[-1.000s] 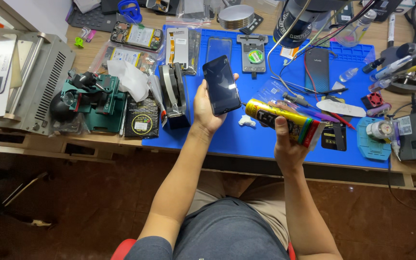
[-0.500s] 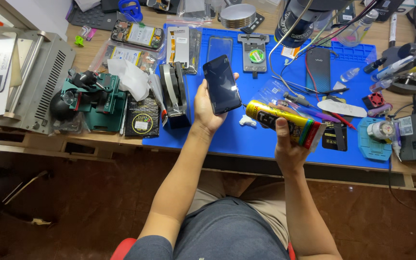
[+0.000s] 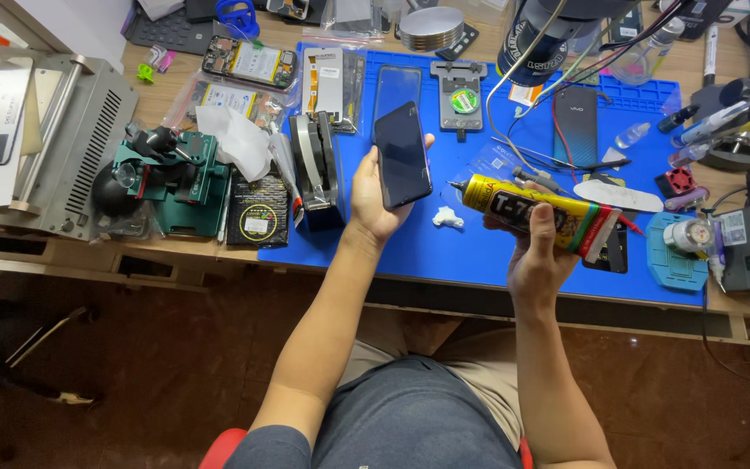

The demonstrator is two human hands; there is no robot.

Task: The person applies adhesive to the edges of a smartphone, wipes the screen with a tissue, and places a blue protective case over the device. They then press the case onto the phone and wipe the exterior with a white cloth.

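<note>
at my remote station, i see the left hand (image 3: 373, 195) grasping a dark smartphone (image 3: 403, 155) by its edges, screen up, above the blue work mat (image 3: 444, 247); the right hand (image 3: 536, 252) is wrapped around a yellow glue tube (image 3: 536, 207), nozzle pointing left toward the phone, the two near but apart, a small white wad (image 3: 448, 218) lying on the mat between the hands
</note>
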